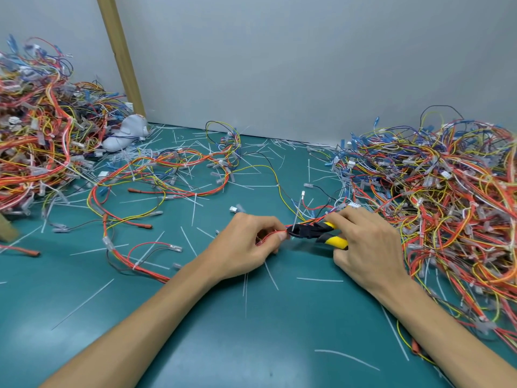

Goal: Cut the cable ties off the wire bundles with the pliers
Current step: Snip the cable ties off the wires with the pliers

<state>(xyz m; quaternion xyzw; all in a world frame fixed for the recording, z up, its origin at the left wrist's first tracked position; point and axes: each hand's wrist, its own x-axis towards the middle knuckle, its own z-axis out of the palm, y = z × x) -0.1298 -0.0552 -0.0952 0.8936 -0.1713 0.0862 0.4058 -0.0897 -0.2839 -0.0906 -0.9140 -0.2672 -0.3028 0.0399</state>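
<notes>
Left hand (249,245): near centre of the green mat (251,345), pinching a thin red wire bundle (282,233).
Right hand (363,247): gripping the yellow-handled pliers (316,232), black head pointing left.
Cable tie (297,217): white, on the bundle at the cutter tips, tail standing up.
Risk: the blades sit just beside the left fingertips and touch the wires, so a poorly placed cut could nick either.

tabletop (251,345): smooth matt teal mat. pliers (319,233): dull black metal head, glossy yellow plastic grips. wires (447,205): shiny plastic insulation. cable ties (320,280): translucent white plastic.
</notes>
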